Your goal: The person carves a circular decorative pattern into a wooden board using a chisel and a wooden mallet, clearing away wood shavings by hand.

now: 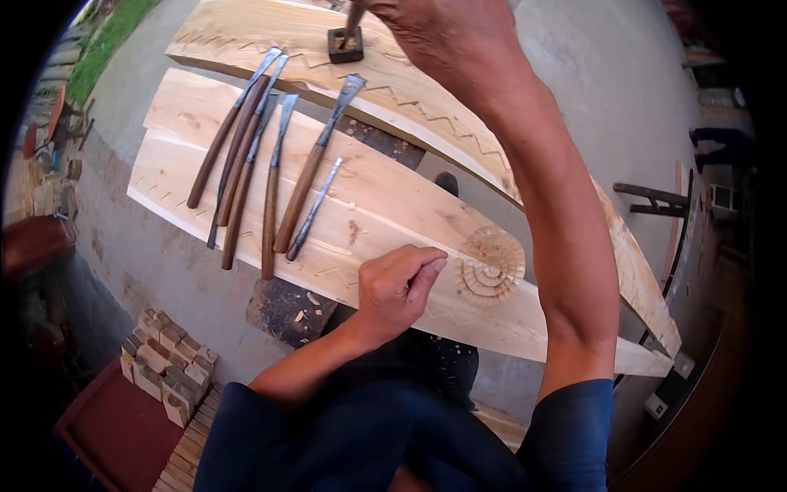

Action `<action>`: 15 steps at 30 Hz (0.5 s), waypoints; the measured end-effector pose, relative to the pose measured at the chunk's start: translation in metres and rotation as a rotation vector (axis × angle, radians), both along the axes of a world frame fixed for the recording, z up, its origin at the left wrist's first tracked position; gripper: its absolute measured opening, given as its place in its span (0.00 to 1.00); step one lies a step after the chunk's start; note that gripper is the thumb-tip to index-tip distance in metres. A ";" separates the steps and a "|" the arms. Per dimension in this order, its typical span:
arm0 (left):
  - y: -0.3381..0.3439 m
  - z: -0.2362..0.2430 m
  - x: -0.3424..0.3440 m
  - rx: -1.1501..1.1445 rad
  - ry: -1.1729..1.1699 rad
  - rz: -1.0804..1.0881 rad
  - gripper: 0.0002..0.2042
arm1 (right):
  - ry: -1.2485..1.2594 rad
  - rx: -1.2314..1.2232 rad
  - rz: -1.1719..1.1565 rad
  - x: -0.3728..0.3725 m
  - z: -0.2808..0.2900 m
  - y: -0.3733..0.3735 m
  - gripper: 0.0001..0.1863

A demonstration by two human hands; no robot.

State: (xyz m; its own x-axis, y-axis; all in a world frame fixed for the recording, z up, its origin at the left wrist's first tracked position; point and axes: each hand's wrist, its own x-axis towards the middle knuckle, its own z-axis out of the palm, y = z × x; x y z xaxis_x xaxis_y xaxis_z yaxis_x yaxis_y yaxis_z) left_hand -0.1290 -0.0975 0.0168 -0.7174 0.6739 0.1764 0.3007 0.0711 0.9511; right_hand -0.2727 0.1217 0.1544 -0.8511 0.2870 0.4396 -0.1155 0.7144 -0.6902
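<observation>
My left hand (402, 287) is closed, thumb pressed along the curled fingers, beside a round carved rosette (492, 266) on a pale wooden board (393, 201). Anything inside that fist is hidden. My right arm stretches forward, and my right hand (447, 29) is cut off by the top edge. A brown wooden handle (354, 20) runs down from its fingers to a dark square block (345, 54) with a hollow, over the farther board. Several wood chisels (303, 189) with brown handles lie side by side on the near board, blades pointing away from me. A thinner chisel (316, 209) lies at their right.
The farther board (410, 98) bears a carved zigzag line. Dark supports (291, 316) show beneath the near board, with wood chips on them. Stacked wooden blocks (168, 357) and a dark red tray (123, 435) are at the lower left. A dark rack (652, 199) stands at the right.
</observation>
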 end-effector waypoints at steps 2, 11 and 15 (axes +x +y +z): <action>0.003 0.001 0.000 0.013 -0.040 -0.004 0.04 | 0.026 0.115 0.017 0.019 0.013 0.012 0.25; 0.045 0.025 -0.036 -0.012 -0.217 -0.023 0.05 | 0.333 -0.864 -0.348 0.175 -0.003 0.111 0.25; 0.113 0.020 -0.045 0.038 -0.144 -0.252 0.07 | 0.263 -1.267 -0.301 0.204 -0.075 0.121 0.25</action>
State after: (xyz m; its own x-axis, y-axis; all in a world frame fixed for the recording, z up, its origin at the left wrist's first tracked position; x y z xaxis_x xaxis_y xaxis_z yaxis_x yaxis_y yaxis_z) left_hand -0.1739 0.0155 0.0370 -0.5481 0.8287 0.1133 0.1657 -0.0252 0.9859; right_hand -0.0685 0.2424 0.0792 -0.6139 0.7787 -0.1296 -0.2986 -0.3810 -0.8750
